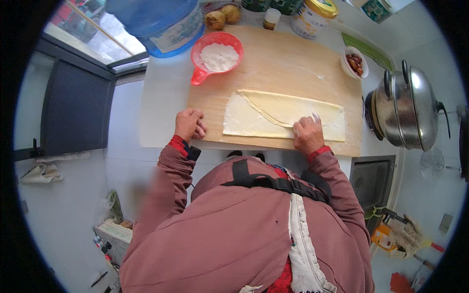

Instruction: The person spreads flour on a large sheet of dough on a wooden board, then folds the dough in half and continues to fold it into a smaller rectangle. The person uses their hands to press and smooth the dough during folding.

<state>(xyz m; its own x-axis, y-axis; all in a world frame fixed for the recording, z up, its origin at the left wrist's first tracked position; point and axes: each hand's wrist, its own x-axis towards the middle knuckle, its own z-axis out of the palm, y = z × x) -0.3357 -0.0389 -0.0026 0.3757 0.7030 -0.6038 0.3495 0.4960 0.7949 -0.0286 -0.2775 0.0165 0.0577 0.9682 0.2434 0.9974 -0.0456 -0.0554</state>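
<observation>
A floured sheet of dough (249, 122) lies across the wooden board, its upper layer folded over as a flap (293, 104) with a curved lower edge. At that edge my right hand (309, 134) has its fingers curled on the dough; the fingertips are partly hidden, and flour whitens the thumb. Loosely closed, my left hand (190, 124) rests at the left edge of the board (282, 69), apart from the dough, with nothing visible in it. A red plastic scoop (199, 75) holding white flour (219, 57) stands on the board's far left corner.
A white bowl of red dates (354, 63) stands at the board's far right corner. Beyond the board are a blue water jug (172, 29), a small jar (271, 19) and a tin (311, 18). To the right are a steel steamer pot (406, 106) and a sink (372, 179).
</observation>
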